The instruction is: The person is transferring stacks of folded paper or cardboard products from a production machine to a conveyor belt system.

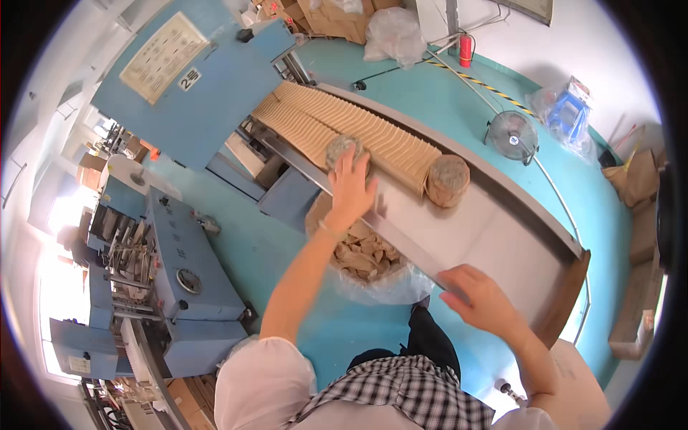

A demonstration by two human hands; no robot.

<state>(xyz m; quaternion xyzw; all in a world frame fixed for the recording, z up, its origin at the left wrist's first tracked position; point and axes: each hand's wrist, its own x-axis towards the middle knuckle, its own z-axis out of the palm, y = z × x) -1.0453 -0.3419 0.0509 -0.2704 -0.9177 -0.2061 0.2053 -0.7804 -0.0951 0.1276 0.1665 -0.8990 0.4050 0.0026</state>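
Two rows of tan folded paper pieces point(390, 140) stand packed on edge along a sloping metal trough point(487, 240). A round, tape-wrapped block point(342, 148) sits at the near end of the left row. My left hand point(349, 188) is on this block, its fingers over the top and the thumb at its right side. A second tape-wrapped block point(448, 181) stands against the end of the right row. My right hand point(479, 299) is at the trough's near rail, fingers loosely bent and thumb apart, with nothing visible in it. Whether it touches the rail I cannot tell.
A blue machine point(236, 79) stands at the trough's far end. Below the near rail is a lined bin of tan paper scraps point(365, 254). Another blue machine point(197, 261) is at left. A floor fan point(512, 136) and fire extinguisher point(466, 50) are beyond the trough.
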